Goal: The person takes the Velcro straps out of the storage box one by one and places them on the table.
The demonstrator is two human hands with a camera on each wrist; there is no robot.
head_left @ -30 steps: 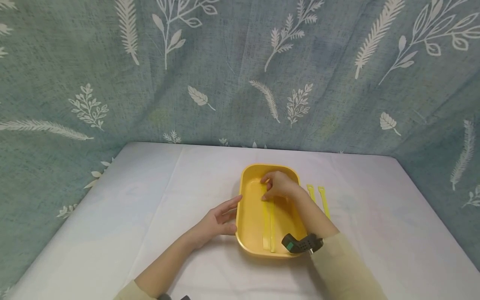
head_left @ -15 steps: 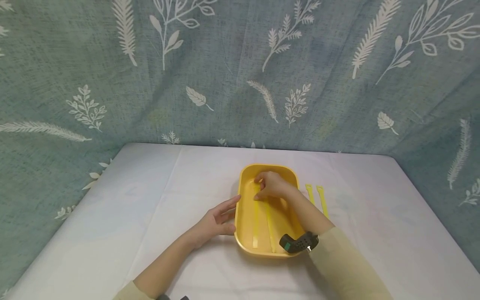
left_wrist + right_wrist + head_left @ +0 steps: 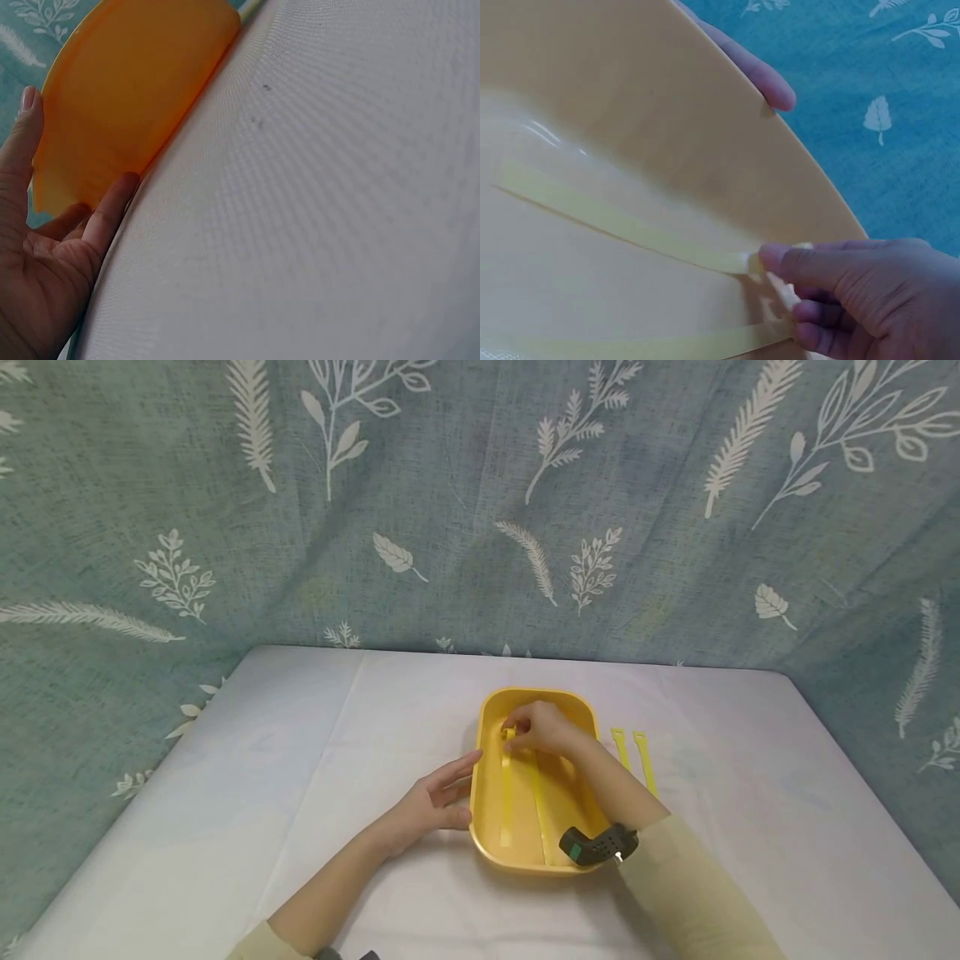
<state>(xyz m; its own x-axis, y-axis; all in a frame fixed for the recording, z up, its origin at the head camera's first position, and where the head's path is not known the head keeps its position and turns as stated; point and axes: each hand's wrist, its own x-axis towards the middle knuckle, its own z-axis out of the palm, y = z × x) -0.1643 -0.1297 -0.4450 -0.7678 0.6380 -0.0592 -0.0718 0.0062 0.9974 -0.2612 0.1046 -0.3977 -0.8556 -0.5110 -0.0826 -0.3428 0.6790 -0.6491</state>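
A yellow-orange rectangular tray (image 3: 525, 839) sits on the table. My left hand (image 3: 435, 802) touches its left side with spread fingers; the left wrist view has the fingers against the outer wall. Inside the tray, my right hand (image 3: 546, 727) pinches the far end of a flat yellow strip (image 3: 507, 806). That strip lies lengthwise near the left wall, and a small loop shows at its far end. Another yellow strip (image 3: 542, 818) lies to its right, its far end hidden under the right hand. In the right wrist view, thumb and finger hold the upper strip (image 3: 630, 225).
Two more yellow strips (image 3: 645, 760) with rectangular loop ends lie on the table right of the tray, partly behind the right forearm. A white cloth (image 3: 360, 735) covers the table. A leaf-patterned green-blue curtain (image 3: 450, 527) hangs behind it.
My right hand has shifted slightly left, carrying the pinched strip toward the tray's left wall and away from the other strip. The left hand has stayed against the tray.
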